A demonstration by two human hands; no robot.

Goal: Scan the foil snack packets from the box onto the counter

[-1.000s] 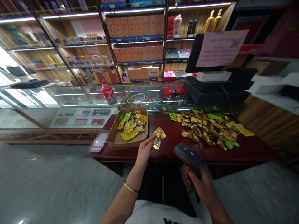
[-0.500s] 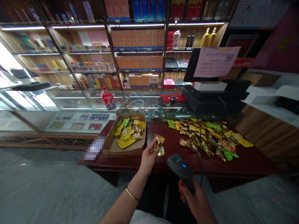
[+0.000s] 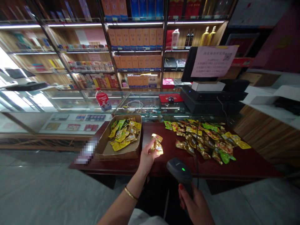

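Note:
My left hand [image 3: 147, 157] pinches a gold snack packet [image 3: 157, 145] above the dark red table [image 3: 153, 167]; light gleams on the packet. In my right hand [image 3: 193, 200] is a black barcode scanner [image 3: 179, 171], its head pointing toward the packet and a green light lit on top. Left of my left hand sits a shallow cardboard box [image 3: 126, 155] with several yellow, gold and green packets in it. A loose pile of similar packets [image 3: 203, 137] is spread over the table's right side.
Behind the table runs a glass counter [image 3: 150, 107] bearing a red bottle [image 3: 103, 100], a mouse [image 3: 171, 99] and a monitor [image 3: 189, 64] with a paper notice. A blurred-out item [image 3: 86, 151] lies at the table's left edge. The scanner's cable [image 3: 197, 156] crosses the table.
The scanner's light has turned from blue to green, and the packet in my left hand is now brightly lit. The view has shifted slightly; both hands keep their holds.

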